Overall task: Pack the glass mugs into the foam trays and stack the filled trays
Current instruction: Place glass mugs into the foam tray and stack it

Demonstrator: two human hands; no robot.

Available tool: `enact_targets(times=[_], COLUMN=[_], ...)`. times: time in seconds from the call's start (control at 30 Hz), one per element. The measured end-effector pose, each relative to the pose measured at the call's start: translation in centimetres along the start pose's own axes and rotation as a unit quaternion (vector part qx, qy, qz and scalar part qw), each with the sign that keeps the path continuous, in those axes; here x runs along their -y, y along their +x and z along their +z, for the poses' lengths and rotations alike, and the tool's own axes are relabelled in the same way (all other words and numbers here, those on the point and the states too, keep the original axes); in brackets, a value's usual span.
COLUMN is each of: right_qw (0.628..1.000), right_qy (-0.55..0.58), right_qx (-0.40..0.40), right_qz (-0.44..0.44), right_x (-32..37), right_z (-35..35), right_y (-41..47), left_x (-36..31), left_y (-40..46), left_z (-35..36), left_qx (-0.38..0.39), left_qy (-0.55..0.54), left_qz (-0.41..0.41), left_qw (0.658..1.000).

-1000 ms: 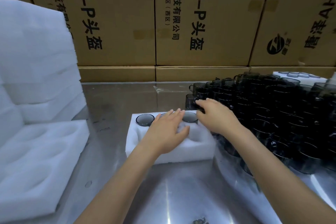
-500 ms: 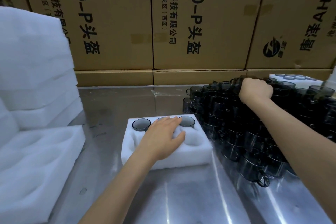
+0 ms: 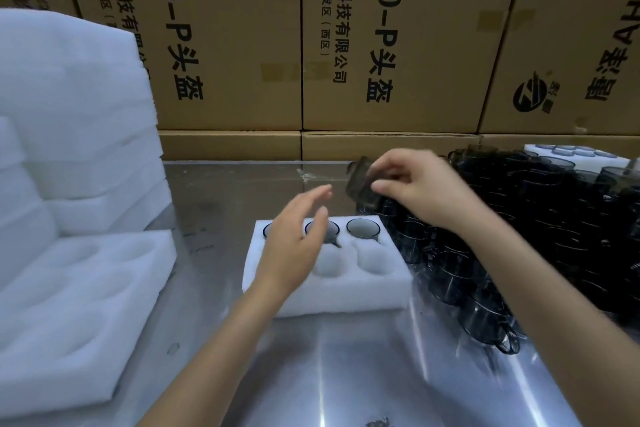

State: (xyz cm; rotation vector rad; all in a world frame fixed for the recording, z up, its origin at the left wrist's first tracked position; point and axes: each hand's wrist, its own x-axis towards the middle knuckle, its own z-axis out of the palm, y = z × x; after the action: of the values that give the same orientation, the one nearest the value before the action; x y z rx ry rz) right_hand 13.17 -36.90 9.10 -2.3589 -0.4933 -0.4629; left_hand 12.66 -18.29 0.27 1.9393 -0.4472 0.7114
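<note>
A white foam tray (image 3: 349, 295) lies on the steel table in front of me. Its back row holds three dark glass mugs; the right one (image 3: 362, 228) shows fully, and the front pockets (image 3: 372, 260) are bare. My right hand (image 3: 419, 189) grips a dark glass mug (image 3: 360, 184), tilted, in the air behind the tray. My left hand (image 3: 294, 243) hovers over the tray's left side with fingers straight, holding nothing. A big pile of dark glass mugs (image 3: 540, 229) fills the table's right side.
Stacked white foam trays (image 3: 76, 121) stand at the left, with one empty tray (image 3: 79, 315) lying flat before them. Cardboard boxes (image 3: 381, 45) wall off the back. A filled foam tray (image 3: 575, 151) sits behind the mug pile. Steel table (image 3: 346, 374) surface lies near me.
My right hand took a mug from the pile and carried it left toward the tray. My left hand lifted off the foam tray and now hovers above it.
</note>
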Motion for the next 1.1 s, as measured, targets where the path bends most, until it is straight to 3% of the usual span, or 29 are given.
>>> enact_targets(times=[0.13, 0.4, 0.53, 1.1], right_qw=[0.996, 0.996, 0.995, 0.993], right_qy=[0.002, 0.032, 0.038, 0.013], right_qx=[0.064, 0.045, 0.047, 0.06], right_qz=[-0.054, -0.069, -0.085, -0.105], right_x=[1.6, 2.1, 2.4, 3.1], right_z=[4.5, 10.6, 11.5, 12.8], right_y=[-1.2, -2.1, -2.2, -3.8], left_x=[0.9, 4.2, 4.8, 4.7], left_y=[-0.7, -2.7, -2.8, -3.2], left_z=[-3.5, -6.3, -6.0, -6.0], left_qx=[-0.017, 0.007, 0.022, -0.047], left_qy=[-0.054, -0.07, -0.05, -0.004], left_qz=[-0.034, -0.108, -0.094, -0.08], left_qw=[0.998, 0.992, 0.994, 0.996])
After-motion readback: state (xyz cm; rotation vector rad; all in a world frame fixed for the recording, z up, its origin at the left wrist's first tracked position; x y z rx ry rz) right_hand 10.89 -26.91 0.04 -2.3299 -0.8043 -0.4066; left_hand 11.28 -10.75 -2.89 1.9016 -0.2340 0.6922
